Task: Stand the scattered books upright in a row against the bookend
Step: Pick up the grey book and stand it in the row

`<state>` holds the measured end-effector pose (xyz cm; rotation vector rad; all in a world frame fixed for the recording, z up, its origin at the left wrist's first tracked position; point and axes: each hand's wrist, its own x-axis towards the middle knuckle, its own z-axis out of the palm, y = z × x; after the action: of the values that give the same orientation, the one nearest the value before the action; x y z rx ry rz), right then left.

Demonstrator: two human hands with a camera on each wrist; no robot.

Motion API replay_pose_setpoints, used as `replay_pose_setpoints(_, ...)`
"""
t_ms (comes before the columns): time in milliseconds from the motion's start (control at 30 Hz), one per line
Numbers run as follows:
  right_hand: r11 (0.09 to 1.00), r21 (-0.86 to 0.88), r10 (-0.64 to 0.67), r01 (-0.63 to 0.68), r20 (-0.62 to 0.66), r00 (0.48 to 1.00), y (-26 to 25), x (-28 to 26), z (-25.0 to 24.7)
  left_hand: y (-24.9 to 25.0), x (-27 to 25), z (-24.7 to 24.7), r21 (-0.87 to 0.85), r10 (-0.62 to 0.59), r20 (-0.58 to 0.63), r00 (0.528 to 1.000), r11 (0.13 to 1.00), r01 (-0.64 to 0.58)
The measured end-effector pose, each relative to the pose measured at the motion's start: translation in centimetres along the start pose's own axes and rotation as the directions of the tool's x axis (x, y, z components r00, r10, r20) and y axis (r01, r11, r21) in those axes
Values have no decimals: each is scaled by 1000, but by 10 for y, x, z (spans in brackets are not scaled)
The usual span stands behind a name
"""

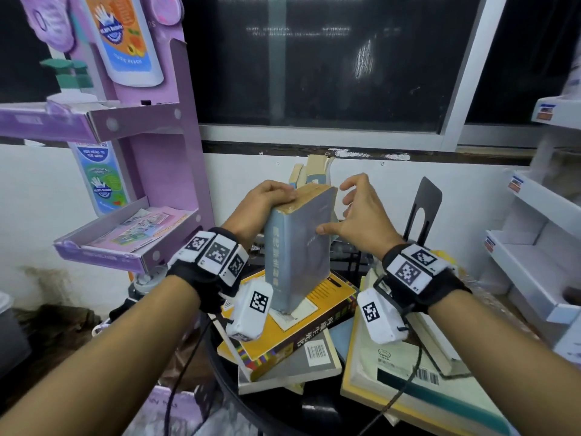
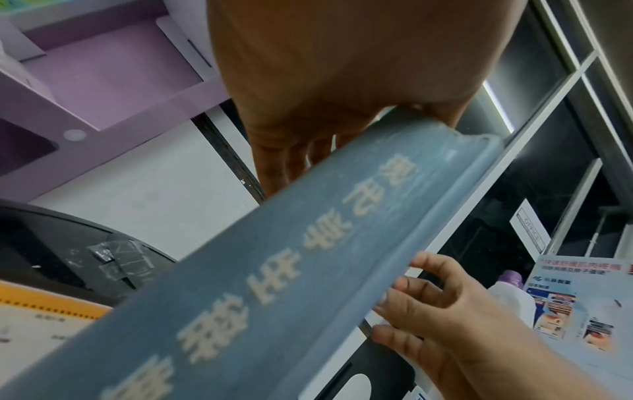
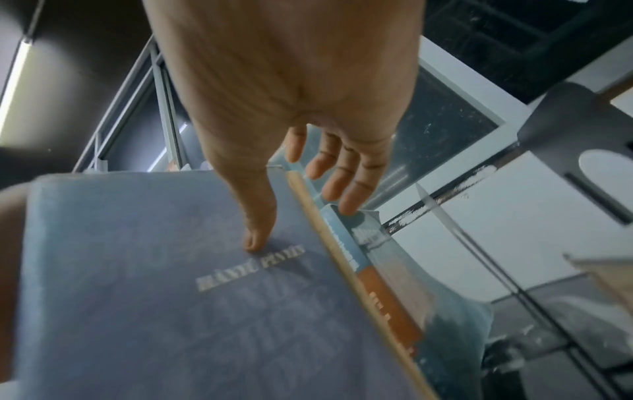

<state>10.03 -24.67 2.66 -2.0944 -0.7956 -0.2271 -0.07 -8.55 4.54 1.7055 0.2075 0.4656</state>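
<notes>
A thick grey-blue book (image 1: 295,247) stands upright on a flat yellow book (image 1: 327,306) atop the pile. My left hand (image 1: 273,195) grips its top edge near the spine, which fills the left wrist view (image 2: 274,270). My right hand (image 1: 345,212) is open: its thumb touches the cover (image 3: 171,297), and its spread fingers reach past the fore-edge, one fingertip on a blue-and-orange book (image 3: 387,297) behind. More books (image 1: 314,171) stand behind against the wall. The black metal bookend (image 1: 424,206) stands upright to the right.
A grey book with a barcode (image 1: 314,363) and a cream book with a teal band (image 1: 393,366) lie flat in the pile on the black round table (image 1: 232,391). A purple cardboard display stand (image 1: 176,171) is close on the left; white shelves (image 1: 534,247) on the right.
</notes>
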Motion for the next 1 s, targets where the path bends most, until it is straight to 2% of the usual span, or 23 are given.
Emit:
replay_pose_setpoints(167,978,197,49,-62,70,996,-11,-19,12,-2,0,5,-134,-116,98,988,983,128)
replay_pose_setpoints(267,948,305,39,-94,183,982,-17,-30,11,-3,0,5,-227,-131,137,982,961,160)
replay_pose_setpoints(367,962,260,4,-83,290,957,-20,-35,11,-3,-2,7,-312,-148,182,972,929,200)
replay_pose_setpoints(500,960,273,-34,-54,307,951,-20,-33,10,-6,-5,16,-386,-179,238,955,885,262)
replay_pose_setpoints(633,948,310,-37,-70,326,945,-13,-30,1,-4,-6,19,-316,-197,213,957,913,258)
replay_pose_setpoints(733,943,324,-48,-82,372,927,-8,-27,-8,-2,-2,20,-181,-223,204,953,948,261)
replay_pose_setpoints(867,970,241,-56,-30,342,938,-9,-21,-12,-1,10,25,2,-162,68,985,987,162)
replay_pose_setpoints(900,978,208,-45,-25,326,944,-9,-20,-12,-2,14,26,12,-132,46,990,991,132)
replay_pose_setpoints(1000,977,212,-37,-29,303,952,-10,-19,-13,-4,18,31,-53,-107,82,991,992,111)
